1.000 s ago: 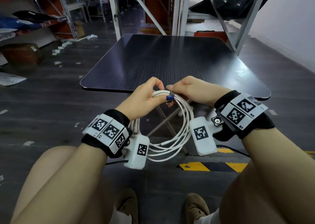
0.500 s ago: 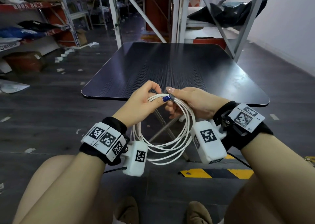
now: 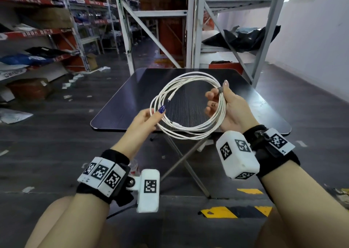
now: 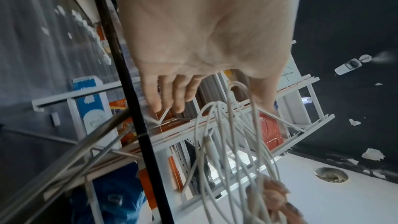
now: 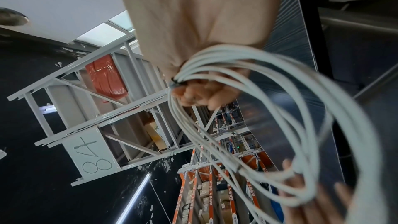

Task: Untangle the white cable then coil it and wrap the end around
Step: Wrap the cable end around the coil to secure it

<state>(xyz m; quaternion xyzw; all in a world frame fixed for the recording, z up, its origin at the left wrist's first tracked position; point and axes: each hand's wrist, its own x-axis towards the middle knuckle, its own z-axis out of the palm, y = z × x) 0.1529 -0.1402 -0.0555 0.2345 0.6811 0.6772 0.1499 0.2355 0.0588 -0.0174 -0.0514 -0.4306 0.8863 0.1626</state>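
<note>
The white cable point(image 3: 188, 78) is wound into a round coil of several loops, held up in the air over the dark table point(image 3: 253, 106). My left hand point(image 3: 160, 113) pinches the coil's lower left side, thumb with a blue nail on top. My right hand point(image 3: 217, 98) grips the right side, fingers curled round the bundled strands and thumb upright beside a grey connector point(image 3: 220, 90). A loose cable end point(image 3: 171, 97) points into the ring. The right wrist view shows the fingers point(image 5: 200, 94) wrapped round the bundle point(image 5: 280, 67). The left wrist view shows the loops point(image 4: 226, 134) hanging past my palm.
The small folding table stands on crossed metal legs point(image 3: 181, 159). White metal shelving racks point(image 3: 158, 13) rise right behind it, more shelves at the left. Paper scraps litter the dark floor. Yellow-black tape point(image 3: 236, 212) marks the floor near my knees.
The coil hung below my hands, which met at its top by the table's near edge. Now it is raised over the table and my hands have spread to opposite sides.
</note>
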